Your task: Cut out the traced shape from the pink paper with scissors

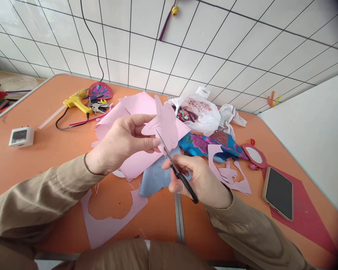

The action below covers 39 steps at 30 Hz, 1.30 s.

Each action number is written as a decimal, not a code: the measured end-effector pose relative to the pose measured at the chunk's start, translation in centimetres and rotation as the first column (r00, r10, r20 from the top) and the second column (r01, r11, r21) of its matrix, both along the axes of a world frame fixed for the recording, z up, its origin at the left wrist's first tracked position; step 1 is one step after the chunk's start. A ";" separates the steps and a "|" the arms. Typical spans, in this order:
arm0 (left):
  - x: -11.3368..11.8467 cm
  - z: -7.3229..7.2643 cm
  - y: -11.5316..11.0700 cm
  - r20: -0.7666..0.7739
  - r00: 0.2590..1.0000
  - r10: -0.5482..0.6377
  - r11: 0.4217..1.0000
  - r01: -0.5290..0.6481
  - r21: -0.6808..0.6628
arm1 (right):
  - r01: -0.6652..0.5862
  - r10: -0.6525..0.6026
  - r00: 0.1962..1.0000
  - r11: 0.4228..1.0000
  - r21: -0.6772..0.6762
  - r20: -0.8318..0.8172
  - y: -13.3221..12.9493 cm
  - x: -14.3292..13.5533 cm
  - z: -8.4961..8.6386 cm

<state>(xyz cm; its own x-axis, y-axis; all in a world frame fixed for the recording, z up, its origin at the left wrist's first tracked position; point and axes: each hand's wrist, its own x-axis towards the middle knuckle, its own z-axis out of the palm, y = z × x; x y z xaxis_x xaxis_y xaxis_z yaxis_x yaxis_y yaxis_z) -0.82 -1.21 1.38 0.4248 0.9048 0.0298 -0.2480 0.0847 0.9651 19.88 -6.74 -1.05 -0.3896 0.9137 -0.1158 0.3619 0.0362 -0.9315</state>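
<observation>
Between the thumb and fingers of my left hand is a pink sheet cutout with curved lines drawn on it, held up above the table. My right hand grips black-handled scissors, whose blades reach up to the cutout's lower edge near my left thumb. Whether the blades are parted is hard to make out. Under both hands lie larger pink sheets and a grey-blue piece of material.
Pink offcuts lie in front and to the right. A yellow glue gun, keys and a white cube adapter sit left. At the right are a plastic bag, patterned blue cloth and a phone on a red sheet.
</observation>
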 end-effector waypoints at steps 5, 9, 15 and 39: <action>-0.4 0.1 0.5 -0.039 0.999 0.005 1.000 -0.004 0.028 | -0.002 0.002 1.000 1.000 -0.028 -0.018 0.0 0.2 -0.1; -0.6 0.0 0.7 -0.081 0.997 0.000 0.997 0.006 0.078 | -0.002 0.001 0.999 0.999 -0.032 -0.039 0.0 0.3 0.0; -0.2 -0.3 0.5 -0.009 0.998 -0.057 0.995 0.058 0.081 | 0.020 -0.021 0.999 0.999 -0.032 -0.034 -0.1 -0.1 0.1; 0.4 -0.4 -0.2 -0.027 0.999 0.029 0.994 -0.026 0.108 | -0.011 0.004 0.995 0.998 -0.068 -0.101 -0.3 -0.3 0.2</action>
